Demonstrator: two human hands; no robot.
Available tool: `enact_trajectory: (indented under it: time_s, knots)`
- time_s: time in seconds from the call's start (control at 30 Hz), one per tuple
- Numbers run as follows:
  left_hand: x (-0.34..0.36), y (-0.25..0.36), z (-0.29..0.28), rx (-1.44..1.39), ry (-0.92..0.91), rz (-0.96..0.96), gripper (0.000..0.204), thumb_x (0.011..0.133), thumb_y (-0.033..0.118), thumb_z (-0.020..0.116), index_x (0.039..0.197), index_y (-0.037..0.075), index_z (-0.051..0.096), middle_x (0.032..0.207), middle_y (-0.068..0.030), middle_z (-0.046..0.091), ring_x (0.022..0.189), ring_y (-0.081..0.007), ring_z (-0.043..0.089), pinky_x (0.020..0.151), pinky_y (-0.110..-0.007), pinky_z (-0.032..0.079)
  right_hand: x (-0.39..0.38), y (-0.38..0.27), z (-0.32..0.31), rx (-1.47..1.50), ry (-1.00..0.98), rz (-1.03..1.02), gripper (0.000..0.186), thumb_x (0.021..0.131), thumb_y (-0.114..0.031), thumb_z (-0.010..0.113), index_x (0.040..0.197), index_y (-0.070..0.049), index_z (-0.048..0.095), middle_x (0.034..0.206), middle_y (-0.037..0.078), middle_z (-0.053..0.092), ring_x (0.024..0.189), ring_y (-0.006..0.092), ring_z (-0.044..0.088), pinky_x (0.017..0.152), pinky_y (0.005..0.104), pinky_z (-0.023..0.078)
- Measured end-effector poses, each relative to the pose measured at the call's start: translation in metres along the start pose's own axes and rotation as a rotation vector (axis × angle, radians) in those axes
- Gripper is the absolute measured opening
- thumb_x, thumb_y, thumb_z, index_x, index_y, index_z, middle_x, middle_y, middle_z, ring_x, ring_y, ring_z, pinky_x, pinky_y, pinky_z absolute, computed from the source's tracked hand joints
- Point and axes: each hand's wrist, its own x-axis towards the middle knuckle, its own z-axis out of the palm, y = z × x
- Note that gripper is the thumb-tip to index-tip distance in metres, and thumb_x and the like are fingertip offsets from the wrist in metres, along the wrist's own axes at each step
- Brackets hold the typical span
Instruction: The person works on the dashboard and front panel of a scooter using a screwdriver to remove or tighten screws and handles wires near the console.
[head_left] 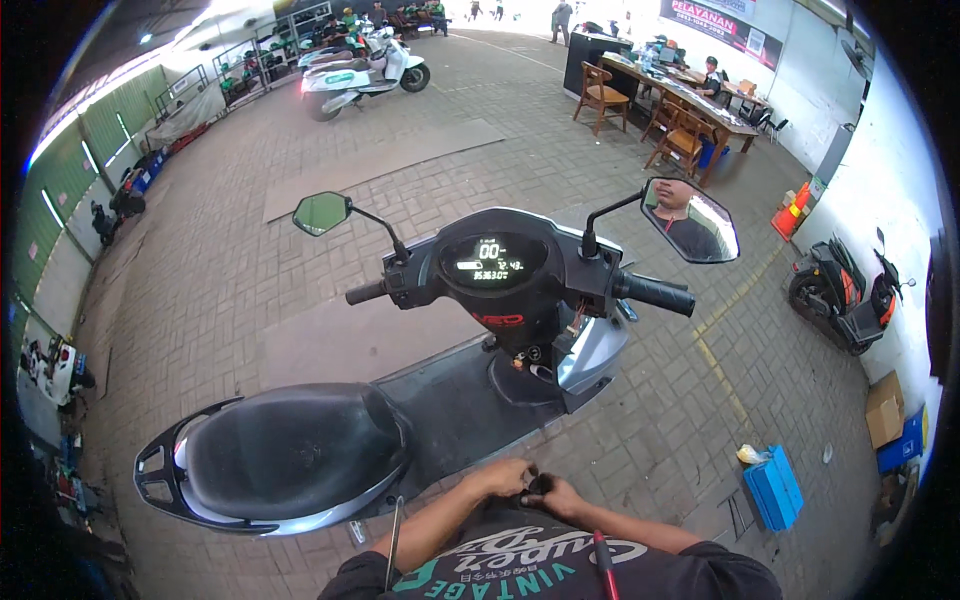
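Note:
Close in front of my body, my left hand (503,477) and my right hand (562,499) meet with fingers bent inward. Between them is a small dark thing, or darkened fingertips; I cannot make out which. Just beyond my hands stands a scooter, its front toward the right, with a black seat (295,450) and a dark footboard (465,405). Its dashboard display (493,262) is lit. Below the handlebar, a grey side panel (592,362) sits next to an opening with some wires. Neither hand touches the scooter.
A blue toolbox (773,490) lies on the paving to my right. Farther right are a parked black and orange scooter (850,295) and a traffic cone (790,212). Wooden chairs (600,95) line a long desk (690,95) with a person behind it. Another white scooter (365,75) stands far ahead.

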Motion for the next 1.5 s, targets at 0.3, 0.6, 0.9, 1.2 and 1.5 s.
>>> enact_trajectory:
  time_s: [0.3, 0.6, 0.9, 1.2, 1.5]
  knots:
    - [-0.044, 0.010, -0.017, -0.302, 0.214, -0.124, 0.039, 0.075, 0.011, 0.059, 0.111, 0.004, 0.046, 0.078, -0.0148, 0.060, 0.073, -0.0265, 0.059, 0.066, -0.036, 0.045, 0.043, 0.046, 0.032, 0.025, -0.062, -0.075, 0.035, 0.077, -0.019, 0.062, 0.106, 0.000, 0.056, 0.099, 0.015, 0.061, 0.094, 0.0239, 0.057, 0.081, 0.0335, 0.043]
    - [-0.059, 0.043, -0.019, 0.197, 0.267, -0.181, 0.048, 0.075, 0.016, 0.055, 0.119, 0.006, 0.041, 0.094, -0.0206, 0.060, 0.089, -0.0364, 0.057, 0.079, -0.042, 0.044, 0.054, 0.021, 0.041, -0.114, -0.065, -0.282, 0.037, 0.075, -0.016, 0.054, 0.109, -0.002, 0.054, 0.103, 0.020, 0.059, 0.099, 0.0324, 0.056, 0.084, 0.0388, 0.042]
    - [-0.060, 0.017, 0.011, -0.287, 0.581, -0.137, 0.054, 0.070, 0.023, 0.064, 0.117, 0.003, 0.045, 0.104, -0.0206, 0.052, 0.093, -0.0360, 0.055, 0.087, -0.041, 0.040, 0.049, 0.028, 0.044, -0.233, 0.148, -0.137, 0.032, 0.074, -0.026, 0.057, 0.100, -0.007, 0.060, 0.097, 0.017, 0.061, 0.092, 0.0342, 0.058, 0.079, 0.0405, 0.044]
    - [-0.049, -0.006, -0.002, -0.193, 0.146, -0.283, 0.033, 0.072, 0.022, 0.063, 0.097, 0.001, 0.061, 0.091, -0.0194, 0.062, 0.083, -0.0317, 0.059, 0.075, -0.038, 0.045, 0.034, 0.014, 0.032, -0.195, 0.269, -0.126, 0.027, 0.077, -0.029, 0.061, 0.090, -0.006, 0.062, 0.077, 0.013, 0.063, 0.071, 0.0235, 0.061, 0.065, 0.0343, 0.045]
    - [-0.050, -0.028, 0.017, -0.439, 0.111, -0.144, 0.035, 0.076, 0.022, 0.061, 0.100, -0.002, 0.060, 0.088, -0.0166, 0.064, 0.079, -0.0267, 0.060, 0.072, -0.036, 0.045, 0.018, 0.009, 0.020, -0.161, 0.121, -0.048, 0.025, 0.079, -0.021, 0.058, 0.095, -0.001, 0.059, 0.082, 0.015, 0.063, 0.077, 0.0247, 0.060, 0.069, 0.0344, 0.045]
